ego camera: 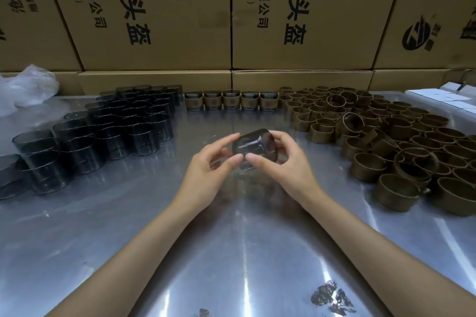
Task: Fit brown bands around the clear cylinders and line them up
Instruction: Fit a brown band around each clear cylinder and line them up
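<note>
Both my hands pinch one clear cylinder (253, 148) above the counter (231, 239), left hand (215, 162) and right hand (279, 162) at either end, tilted. If a band goes on skewed, it could jam or slip from my fingertips.

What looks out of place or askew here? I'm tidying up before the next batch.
In the pile of loose brown bands, a few such as one tipped band stand on edge while most lie flat.
</note>
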`<state>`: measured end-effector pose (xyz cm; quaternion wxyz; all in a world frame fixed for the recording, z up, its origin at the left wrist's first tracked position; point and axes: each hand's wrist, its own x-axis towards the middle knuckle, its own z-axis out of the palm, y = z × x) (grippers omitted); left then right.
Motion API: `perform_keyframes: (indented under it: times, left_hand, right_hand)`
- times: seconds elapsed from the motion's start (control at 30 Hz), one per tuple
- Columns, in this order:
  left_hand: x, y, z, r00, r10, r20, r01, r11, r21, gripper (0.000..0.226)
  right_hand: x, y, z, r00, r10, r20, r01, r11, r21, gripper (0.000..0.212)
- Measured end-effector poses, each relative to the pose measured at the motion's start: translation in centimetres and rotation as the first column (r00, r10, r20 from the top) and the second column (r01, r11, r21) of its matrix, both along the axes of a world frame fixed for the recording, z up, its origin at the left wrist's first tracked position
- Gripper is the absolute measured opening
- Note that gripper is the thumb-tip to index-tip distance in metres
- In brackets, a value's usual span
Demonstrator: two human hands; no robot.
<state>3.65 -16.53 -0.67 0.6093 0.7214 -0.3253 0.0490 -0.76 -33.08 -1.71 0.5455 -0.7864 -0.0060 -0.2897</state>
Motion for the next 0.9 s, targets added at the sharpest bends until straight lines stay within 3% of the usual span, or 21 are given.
perform_keyframes:
  times: [0.13,0.23,0.3,0.4,0.5,0.57,0.63,0.67,0.7,0.77,0.8,0.9]
  left_hand:
    - [0.5,0.4,-0.9,0.993,0.067,0.100,-0.091,0.962,0.258,0.025]
    - [0.8,0.3,-1.7,0.974,0.054,0.222,-0.157,0.862,0.481,0.030]
    - [1.0,0.2,-1.9,0.967,0.035,0.254,-0.172,0.823,0.541,0.034]
    - [1.0,0.2,-1.8,0.967,0.034,0.252,-0.171,0.821,0.544,0.037]
    - [1.2,0.3,-1.8,0.974,0.061,0.219,-0.168,0.843,0.512,0.039]
    - [1.3,0.5,-1.8,0.977,0.088,0.196,-0.175,0.857,0.485,0.037]
    - [1.3,0.5,-1.8,0.977,0.110,0.185,-0.185,0.865,0.466,0.034]
    - [1.3,0.5,-1.7,0.976,0.114,0.183,-0.188,0.865,0.464,0.032]
    - [1.2,0.5,-1.7,0.976,0.116,0.184,-0.191,0.865,0.464,0.031]
    - [1.2,0.5,-1.7,0.974,0.119,0.191,-0.196,0.864,0.463,0.030]
    - [1.2,0.5,-1.7,0.974,0.120,0.194,-0.198,0.865,0.462,0.030]
    - [1.1,0.6,-1.6,0.974,0.119,0.193,-0.197,0.866,0.460,0.029]
  right_hand:
    - [0.1,-0.3,-0.2,0.993,-0.088,-0.076,0.073,0.981,-0.179,0.053]
    - [0.2,-0.5,-0.5,0.978,-0.116,-0.175,0.068,0.963,-0.260,0.049]
    - [0.3,-0.6,-0.6,0.964,-0.150,-0.218,0.079,0.949,-0.305,0.049]
    - [0.2,-0.6,-0.4,0.946,-0.170,-0.275,0.062,0.930,-0.362,0.061]
    - [-0.7,-1.0,0.8,0.923,-0.190,-0.334,0.043,0.915,-0.401,0.096]
    - [-1.5,-2.0,1.8,0.903,-0.300,-0.309,0.138,0.881,-0.453,0.093]
    - [-2.3,-3.5,2.3,0.787,-0.584,-0.200,0.324,0.667,-0.671,0.072]
    - [-2.6,-4.2,2.5,0.688,-0.707,-0.161,0.365,0.529,-0.766,0.064]
    - [-2.9,-4.7,2.7,0.590,-0.786,-0.186,0.352,0.457,-0.817,0.059]
    - [-3.3,-5.2,3.0,0.452,-0.820,-0.351,0.274,0.502,-0.820,0.053]
    - [-3.3,-5.1,3.1,0.430,-0.803,-0.413,0.238,0.542,-0.806,0.051]
    - [-3.1,-4.4,3.1,0.519,-0.748,-0.413,0.204,0.578,-0.790,0.043]
